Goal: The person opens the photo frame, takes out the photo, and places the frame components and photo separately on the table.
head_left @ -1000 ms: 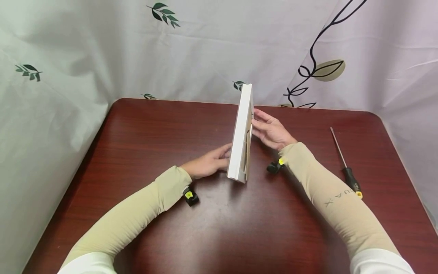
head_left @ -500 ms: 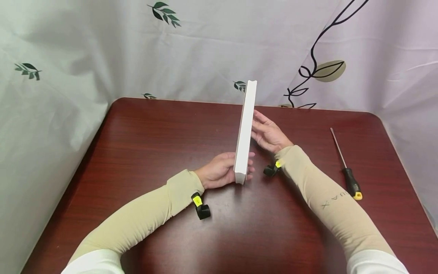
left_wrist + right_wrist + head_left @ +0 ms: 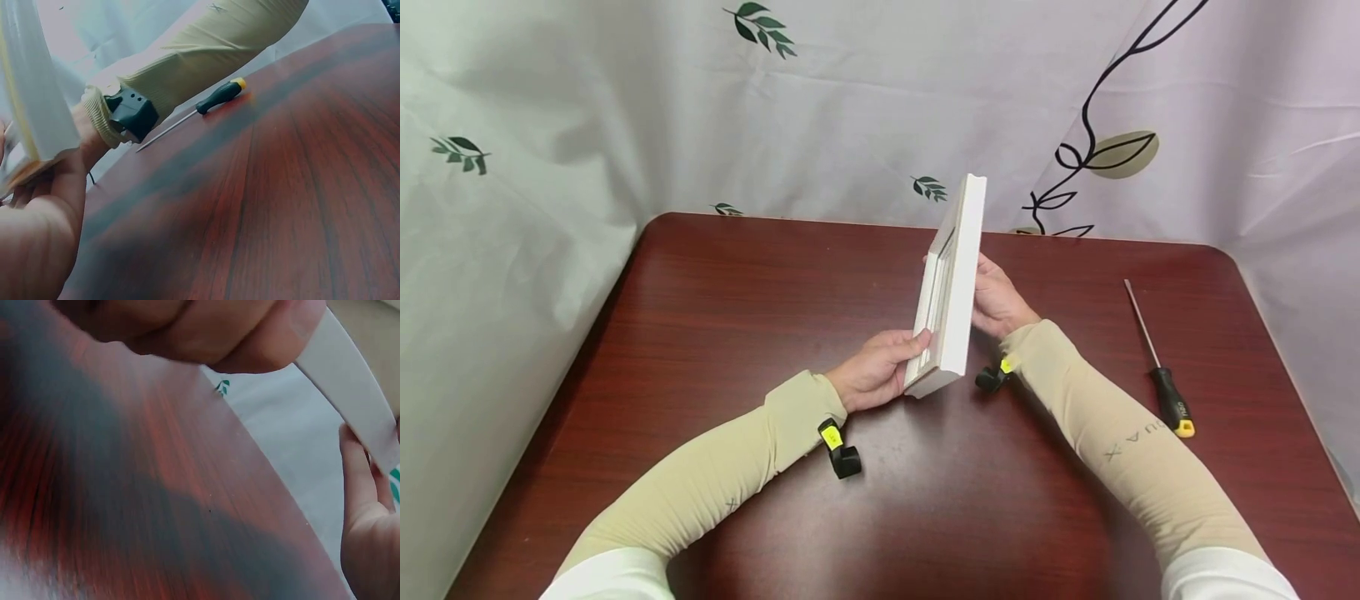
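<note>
A white picture frame point(image 3: 967, 279) is held up on edge over the table, its moulded front turned partly to the left. My left hand point(image 3: 880, 367) grips its near lower edge, with the thumb on the front and the fingers hidden beneath or behind. On the far right side, my right hand point(image 3: 1000, 298) holds the frame, largely covered by it; a fingertip shows past the left edge. In the right wrist view, curled fingers of the right hand point(image 3: 212, 331) lie against the white frame edge point(image 3: 356, 381), with the left hand point(image 3: 372, 531) at its other end.
A screwdriver point(image 3: 1167, 392) with a black and yellow handle lies at the right of the dark red wooden table point(image 3: 760, 275). Behind the table hangs a pale curtain point(image 3: 850, 100) with leaf prints. Black wrist cameras point(image 3: 842, 454) hang below both sleeves.
The frame has swung from showing its back on the right to showing its front on the left, and moved slightly right. The left hand has taken hold of its near edge.
</note>
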Tool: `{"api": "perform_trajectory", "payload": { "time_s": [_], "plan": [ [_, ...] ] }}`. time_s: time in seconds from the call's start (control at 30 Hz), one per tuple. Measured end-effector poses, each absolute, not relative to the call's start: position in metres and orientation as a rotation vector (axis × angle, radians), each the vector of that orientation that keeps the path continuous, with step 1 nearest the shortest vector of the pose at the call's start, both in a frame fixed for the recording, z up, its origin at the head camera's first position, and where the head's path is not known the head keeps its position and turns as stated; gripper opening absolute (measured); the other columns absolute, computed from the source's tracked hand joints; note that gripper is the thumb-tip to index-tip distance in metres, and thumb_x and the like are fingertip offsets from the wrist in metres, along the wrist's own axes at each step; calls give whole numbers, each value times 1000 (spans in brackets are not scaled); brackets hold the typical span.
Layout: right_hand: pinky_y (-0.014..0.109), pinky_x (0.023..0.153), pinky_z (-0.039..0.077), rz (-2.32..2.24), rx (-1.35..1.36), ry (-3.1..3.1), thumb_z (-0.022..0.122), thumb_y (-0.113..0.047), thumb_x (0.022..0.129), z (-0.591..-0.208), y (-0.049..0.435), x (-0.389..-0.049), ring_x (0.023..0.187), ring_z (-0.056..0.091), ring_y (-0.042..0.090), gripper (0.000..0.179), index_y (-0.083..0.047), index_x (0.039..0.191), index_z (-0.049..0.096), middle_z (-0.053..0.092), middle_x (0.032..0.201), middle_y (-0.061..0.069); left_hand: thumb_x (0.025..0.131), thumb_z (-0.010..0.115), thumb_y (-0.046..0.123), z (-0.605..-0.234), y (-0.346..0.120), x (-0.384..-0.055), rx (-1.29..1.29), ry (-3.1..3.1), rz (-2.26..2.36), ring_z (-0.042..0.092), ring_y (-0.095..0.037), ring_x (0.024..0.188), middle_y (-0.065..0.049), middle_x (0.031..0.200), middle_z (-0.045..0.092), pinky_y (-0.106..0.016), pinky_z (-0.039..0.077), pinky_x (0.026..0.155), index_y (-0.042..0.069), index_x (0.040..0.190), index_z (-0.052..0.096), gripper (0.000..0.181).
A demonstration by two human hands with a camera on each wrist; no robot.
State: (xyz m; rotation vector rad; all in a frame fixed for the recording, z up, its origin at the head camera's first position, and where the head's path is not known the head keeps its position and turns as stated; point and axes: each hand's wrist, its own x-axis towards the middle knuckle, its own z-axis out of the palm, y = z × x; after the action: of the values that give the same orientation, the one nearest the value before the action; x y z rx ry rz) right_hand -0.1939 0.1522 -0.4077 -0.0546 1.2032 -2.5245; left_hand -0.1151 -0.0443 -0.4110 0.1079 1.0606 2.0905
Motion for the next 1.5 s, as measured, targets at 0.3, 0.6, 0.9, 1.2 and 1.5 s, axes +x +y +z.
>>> {"api": "perform_trajectory", "payload": {
  "time_s": [0.3,0.6,0.9,1.2,1.5],
  "plan": [
    [18,69,53,-2375,10,1799,53,-8,104,-399,151,-183,84,61,7,23,-6,125,60,66,94,-1,109,39,16,-410,-45,-121,74,1179,2126,71,-11,87,-3,97,74,-25,57,76,-14,130,50,38],
    [23,73,56,-2556,14,1578,50,-13,106,-364,158,-170,88,66,12,24,-4,121,66,71,103,4,109,40,17,-402,-47,-127,37,1250,2167,71,-10,84,-2,93,74,-24,57,74,-12,125,54,35],
    [30,83,56,-2523,-169,1449,34,-43,109,-339,182,-151,102,67,19,50,-5,119,64,70,112,8,106,51,13,-400,-52,-138,-54,1419,2191,72,-13,84,-6,97,74,-26,59,74,-16,133,51,40],
    [30,76,58,-2278,-73,1817,50,-38,105,-329,179,-134,95,70,15,49,2,132,56,73,107,3,99,64,10,-403,-54,-140,-143,1687,2144,73,-13,78,-25,109,71,-28,60,72,-12,127,61,36],
    [28,80,59,-2050,97,2043,63,-7,98,-331,172,-132,92,70,12,51,9,143,43,66,120,18,95,71,13,-397,-52,-137,-237,1835,2082,73,-14,78,-25,106,72,-27,60,70,-11,123,63,38]
  ]
}}
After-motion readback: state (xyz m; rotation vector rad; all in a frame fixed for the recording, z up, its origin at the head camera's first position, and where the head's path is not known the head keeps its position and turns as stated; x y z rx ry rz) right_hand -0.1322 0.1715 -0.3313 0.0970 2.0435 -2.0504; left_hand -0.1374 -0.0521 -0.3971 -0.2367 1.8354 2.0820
